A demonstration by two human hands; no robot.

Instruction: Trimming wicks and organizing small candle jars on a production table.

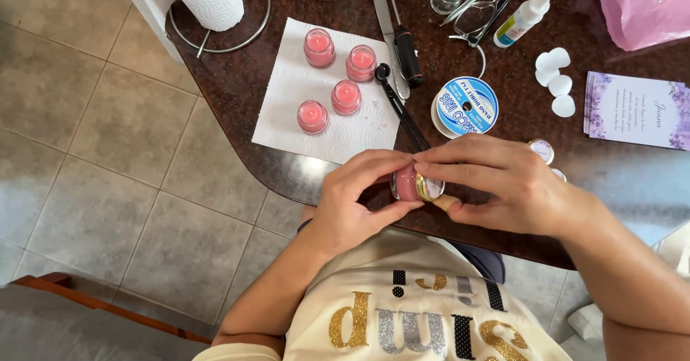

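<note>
The small glass jar of pink wax (410, 183), held on its side just above the table edge (302, 188), looks light, hard, smooth and breakable, so the left hand (352, 203) grasps its body while the right hand (496, 185) pinches the gold lid end.

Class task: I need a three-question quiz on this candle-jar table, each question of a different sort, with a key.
1. How many small pink-filled glass jars stand on the white paper towel?
2. True or false: both the left hand and right hand hold one pink glass jar with a gold lid.
3. Which lies nearest the round blue-and-white spool: A) black-handled tool, B) lilac floral card?

Key: 1. four; 2. true; 3. A
</note>
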